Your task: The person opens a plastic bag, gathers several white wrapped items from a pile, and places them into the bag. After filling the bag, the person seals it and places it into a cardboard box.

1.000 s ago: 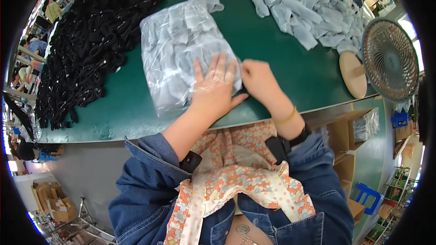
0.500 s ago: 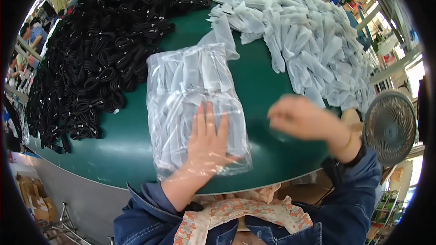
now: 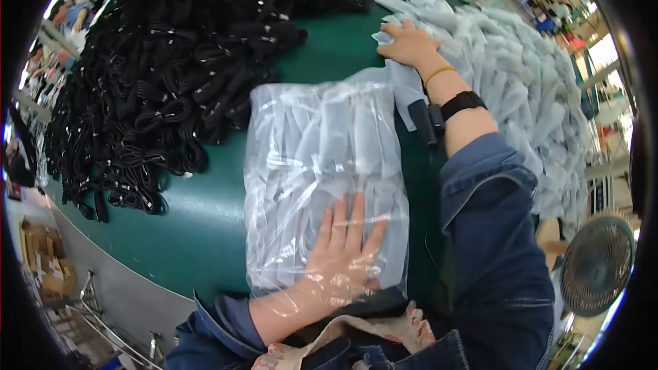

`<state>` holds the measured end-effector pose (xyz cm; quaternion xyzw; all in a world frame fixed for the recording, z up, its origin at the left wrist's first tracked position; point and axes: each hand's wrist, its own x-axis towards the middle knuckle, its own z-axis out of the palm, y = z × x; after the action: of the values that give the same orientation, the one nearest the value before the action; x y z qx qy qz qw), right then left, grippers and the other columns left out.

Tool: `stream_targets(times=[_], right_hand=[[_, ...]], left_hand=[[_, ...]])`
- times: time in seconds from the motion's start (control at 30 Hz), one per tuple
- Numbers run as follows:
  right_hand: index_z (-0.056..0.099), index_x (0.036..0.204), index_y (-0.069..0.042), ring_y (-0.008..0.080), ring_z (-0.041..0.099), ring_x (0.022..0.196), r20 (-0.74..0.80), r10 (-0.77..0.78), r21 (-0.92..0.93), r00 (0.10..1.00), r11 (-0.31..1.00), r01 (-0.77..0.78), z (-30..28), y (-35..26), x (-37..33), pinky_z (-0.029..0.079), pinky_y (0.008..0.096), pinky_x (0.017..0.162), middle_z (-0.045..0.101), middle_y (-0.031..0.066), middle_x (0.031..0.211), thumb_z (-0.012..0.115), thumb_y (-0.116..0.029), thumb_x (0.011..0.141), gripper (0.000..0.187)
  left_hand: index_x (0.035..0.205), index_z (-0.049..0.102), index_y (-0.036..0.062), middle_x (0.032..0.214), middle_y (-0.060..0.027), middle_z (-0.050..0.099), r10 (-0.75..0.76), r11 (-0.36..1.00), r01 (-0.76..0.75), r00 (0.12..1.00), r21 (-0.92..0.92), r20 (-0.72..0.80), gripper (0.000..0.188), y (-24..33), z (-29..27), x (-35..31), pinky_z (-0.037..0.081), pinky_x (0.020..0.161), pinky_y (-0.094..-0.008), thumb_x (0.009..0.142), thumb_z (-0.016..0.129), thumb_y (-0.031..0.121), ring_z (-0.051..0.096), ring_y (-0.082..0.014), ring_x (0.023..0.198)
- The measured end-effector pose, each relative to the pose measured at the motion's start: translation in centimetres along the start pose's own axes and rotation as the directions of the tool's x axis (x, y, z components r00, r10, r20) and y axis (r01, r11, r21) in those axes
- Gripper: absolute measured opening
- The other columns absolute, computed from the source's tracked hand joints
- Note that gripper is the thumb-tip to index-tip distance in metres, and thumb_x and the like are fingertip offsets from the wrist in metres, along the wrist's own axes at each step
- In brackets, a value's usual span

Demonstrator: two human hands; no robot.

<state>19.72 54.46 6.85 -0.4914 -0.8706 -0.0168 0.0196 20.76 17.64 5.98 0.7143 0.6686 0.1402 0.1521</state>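
Observation:
A large clear plastic bag (image 3: pixel 325 171) lies on the green table, filled with rows of frosted white pouches. My left hand (image 3: pixel 345 253) lies flat over the packed pouches with its fingers spread; shiny clear film covers it and the wrist, so it appears to be inside the bag's near end. Stretched far forward, my right hand (image 3: pixel 409 42) rests at the left edge of a big heap of frosted pouches (image 3: pixel 507 75), its fingers apart and touching the topmost ones. A dark device on a strap (image 3: pixel 460 106) sits on my right wrist. What the pouches contain is unclear.
A wide heap of coiled black cables (image 3: pixel 164 89) covers the table's left side. One loose pouch (image 3: pixel 406 89) lies beside the bag's far right corner. At the right edge stands a round fan (image 3: pixel 598 267); cardboard boxes (image 3: pixel 51 260) are on the floor at left.
My right hand has swung forward from the bag's right side to the pouch heap. My left hand stays flat on the pouches in the bag. The whole view has shifted.

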Motion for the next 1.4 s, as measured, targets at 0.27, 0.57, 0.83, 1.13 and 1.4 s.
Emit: stream_targets(times=[0.27, 0.57, 0.83, 1.13, 1.4], right_hand=[[0.061, 0.113, -0.028, 0.03, 0.044, 0.122, -0.078, -0.415, -0.002, 0.907, 0.909, 0.416, 1.7, 6.0, -14.6, 0.027, 0.0664, 0.094, 0.041, 0.0036, 0.139, 0.057, -0.036, 0.075, 0.038], [0.059, 0.103, -0.007, 0.0272, 0.054, 0.108, -0.466, -0.201, 0.497, 0.862, 0.747, 0.443, -3.5, 9.7, -29.5, 0.041, 0.0385, 0.091, 0.057, 0.0112, 0.117, 0.065, -0.022, 0.077, 0.031], [0.056, 0.094, 0.0, 0.0241, 0.057, 0.074, -0.1, 0.037, 0.423, 0.994, 0.906, 0.009, -0.4, 9.7, -42.9, 0.046, 0.0327, 0.068, 0.057, 0.0133, 0.081, 0.066, -0.013, 0.072, 0.028], [0.057, 0.099, 0.001, 0.0203, 0.052, 0.077, -0.185, 0.068, 0.836, 0.98, 0.535, 0.12, -2.5, 15.1, -44.1, 0.045, 0.0286, 0.075, 0.054, 0.0131, 0.087, 0.056, -0.005, 0.07, 0.03], [0.052, 0.123, -0.01, 0.0239, 0.054, 0.076, -0.396, 0.293, 0.435, 0.87, 0.894, -0.103, 0.4, 11.9, -40.0, 0.047, 0.031, 0.073, 0.057, 0.0133, 0.087, 0.056, -0.013, 0.079, 0.044]], left_hand=[[0.139, 0.035, 0.0051, 0.143, -0.0318, 0.024, -0.023, 0.995, 0.034, 0.993, 0.095, -0.118, 0.105, -0.1, 1.1, 0.3, 0.017, 0.109, -0.0564, 0.054, 0.08, 0.046, 0.022, -0.0502, 0.133], [0.135, 0.04, 0.007, 0.145, -0.0223, 0.028, 0.077, 0.966, -0.012, 0.967, 0.258, -0.242, 0.086, 1.1, 2.5, -1.4, 0.019, 0.109, -0.055, 0.066, 0.074, 0.045, 0.022, -0.0403, 0.136], [0.112, 0.059, 0.0053, 0.13, -0.0172, 0.048, 0.523, 0.847, -0.483, 0.83, 0.222, -0.192, 0.04, 1.9, 1.6, -6.1, 0.044, 0.09, -0.0455, 0.076, 0.067, 0.022, 0.052, -0.0343, 0.112], [0.095, 0.062, 0.0068, 0.098, -0.0078, 0.061, 0.542, 0.834, -0.481, 0.805, 0.269, -0.24, 0.019, 5.9, -1.7, 3.5, 0.049, 0.072, -0.0365, 0.077, 0.063, 0.012, 0.06, -0.0267, 0.088], [0.099, 0.064, 0.008, 0.102, -0.0061, 0.061, 0.274, 0.817, -0.259, 0.96, 0.514, 0.047, 0.023, 7.6, 3.9, 7.7, 0.049, 0.081, -0.0397, 0.078, 0.059, 0.014, 0.056, -0.0255, 0.103]])
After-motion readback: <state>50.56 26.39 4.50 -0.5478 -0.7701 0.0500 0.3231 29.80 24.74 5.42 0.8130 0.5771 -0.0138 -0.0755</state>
